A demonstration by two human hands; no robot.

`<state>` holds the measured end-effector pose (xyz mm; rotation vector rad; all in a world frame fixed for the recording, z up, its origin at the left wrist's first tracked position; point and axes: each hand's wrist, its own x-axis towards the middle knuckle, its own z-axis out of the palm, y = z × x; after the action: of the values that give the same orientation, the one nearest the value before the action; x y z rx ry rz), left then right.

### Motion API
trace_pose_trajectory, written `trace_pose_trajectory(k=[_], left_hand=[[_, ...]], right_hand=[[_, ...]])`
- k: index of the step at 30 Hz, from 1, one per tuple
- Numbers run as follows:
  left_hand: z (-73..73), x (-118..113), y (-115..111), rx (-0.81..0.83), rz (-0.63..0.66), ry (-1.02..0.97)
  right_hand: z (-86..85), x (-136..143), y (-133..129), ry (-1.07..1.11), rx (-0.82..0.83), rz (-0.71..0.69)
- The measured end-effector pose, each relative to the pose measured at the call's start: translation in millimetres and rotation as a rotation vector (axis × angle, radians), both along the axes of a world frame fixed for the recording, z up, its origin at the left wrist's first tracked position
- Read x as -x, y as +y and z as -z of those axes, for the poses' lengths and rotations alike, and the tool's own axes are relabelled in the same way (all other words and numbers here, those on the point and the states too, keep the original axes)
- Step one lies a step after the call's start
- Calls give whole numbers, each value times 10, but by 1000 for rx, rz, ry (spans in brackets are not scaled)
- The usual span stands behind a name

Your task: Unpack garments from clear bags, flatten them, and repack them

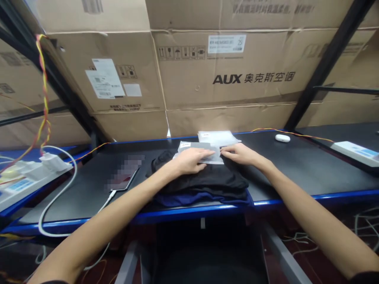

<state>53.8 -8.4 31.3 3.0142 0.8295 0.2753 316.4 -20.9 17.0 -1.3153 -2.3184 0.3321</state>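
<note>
A translucent plastic bag (217, 158) with a small white label lies on a stack of folded dark clothes (204, 177). My left hand (194, 159) rests flat on this bag, fingers stretched out to the right and thumb lower down. At the bag's right edge, the curled fingers of my right hand (239, 153) pinch its corner. Just behind it lies a second pale plastic bag (219, 137), also labelled. The stack has black cloth on top and a dark blue garment (180, 199) at the bottom, near the table's front edge.
A phone (126, 177) on a white charging cable (43, 213) lies left. Power strips stand at the far left (20, 183) and right (357, 152). A white earbud case (282, 138) sits back right. Large cardboard boxes (189, 86) wall off the table's back.
</note>
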Motion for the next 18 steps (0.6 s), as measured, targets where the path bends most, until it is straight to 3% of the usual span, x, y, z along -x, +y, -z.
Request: trace_pose_trajectory(k=[5, 8, 14, 18], left_hand=[[-226, 647, 103, 141, -2, -71], [-185, 898, 181, 121, -67, -97], [89, 959, 277, -70, -220, -123], [165, 954, 256, -112, -260, -168]], right_hand=[[-2, 82, -18, -11, 14, 89], [24, 155, -24, 9, -80, 153], [60, 166, -36, -35, -54, -25], [67, 82, 4, -54, 7, -42]])
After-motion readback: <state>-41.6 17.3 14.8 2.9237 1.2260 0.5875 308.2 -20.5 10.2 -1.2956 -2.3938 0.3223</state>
